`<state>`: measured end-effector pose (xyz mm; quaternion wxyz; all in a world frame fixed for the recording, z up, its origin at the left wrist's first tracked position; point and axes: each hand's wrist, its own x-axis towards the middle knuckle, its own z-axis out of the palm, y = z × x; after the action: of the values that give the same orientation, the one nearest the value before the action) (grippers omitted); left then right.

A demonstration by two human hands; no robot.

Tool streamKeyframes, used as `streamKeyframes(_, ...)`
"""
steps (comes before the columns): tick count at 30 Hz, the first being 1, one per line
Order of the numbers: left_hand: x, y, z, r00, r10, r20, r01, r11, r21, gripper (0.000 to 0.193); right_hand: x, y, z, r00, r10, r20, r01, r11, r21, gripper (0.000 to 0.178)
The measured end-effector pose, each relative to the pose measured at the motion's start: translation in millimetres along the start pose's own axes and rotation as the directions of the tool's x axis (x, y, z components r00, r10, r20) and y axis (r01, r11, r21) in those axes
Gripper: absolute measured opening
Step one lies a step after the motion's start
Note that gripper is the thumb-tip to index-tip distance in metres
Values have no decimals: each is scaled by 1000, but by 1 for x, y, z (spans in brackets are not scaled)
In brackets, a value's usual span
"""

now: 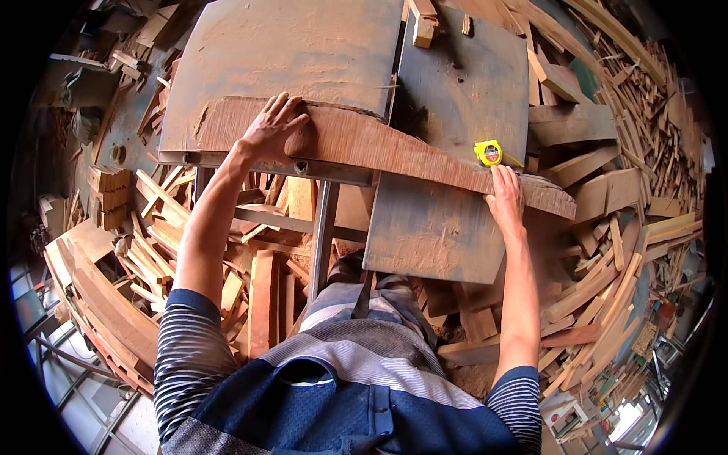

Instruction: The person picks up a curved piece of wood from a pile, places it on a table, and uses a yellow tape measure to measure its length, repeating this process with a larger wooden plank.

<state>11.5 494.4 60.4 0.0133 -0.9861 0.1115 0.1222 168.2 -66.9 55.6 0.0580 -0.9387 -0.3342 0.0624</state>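
A long reddish-brown wooden board (371, 145) with a rough, bark-like far edge lies across a dusty metal machine table (296, 53). My left hand (271, 130) rests on the board's left part, fingers spread and flat on the wood. Toward the narrower right end, my right hand (506, 199) grips the near edge, its fingers over the top and thumb at the side. A yellow tape measure (489, 152) sits just beyond those fingertips, beside the board's far edge. The underside of the board is hidden.
A second metal table section (432, 231) extends toward me under the board. A short wood block (425, 30) lies at the far side. Piles of offcuts (599, 144) crowd the right, and curved planks (114, 311) with loose pieces fill the left. A metal leg (324, 235) stands below.
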Motion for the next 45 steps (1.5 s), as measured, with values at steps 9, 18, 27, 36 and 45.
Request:
streamKeyframes(9, 21, -15, -12, 998, -18, 61, 19, 1000, -21, 117, 24, 15, 2, 1000, -26, 1, 26, 999, -28, 83)
streamKeyframes(18, 37, -26, -15, 997, -42, 59, 43, 999, -7, 121, 48, 18, -3, 999, -46, -20, 45, 998, -52, 82)
streamKeyframes(27, 60, -41, -22, 998, -46, 40, 47, 999, -16, 123, 75, 23, -8, 996, -75, -49, 73, 997, -38, 82)
streamKeyframes(36, 86, -55, -25, 998, -61, 32, 61, 998, 11, 125, 82, 28, -5, 996, -71, -51, 70, 997, -28, 80)
streamKeyframes(45, 91, -49, -36, 996, -58, 62, 56, 998, 38, 122, 34, 23, -7, 991, -130, 27, 132, 989, -61, 74)
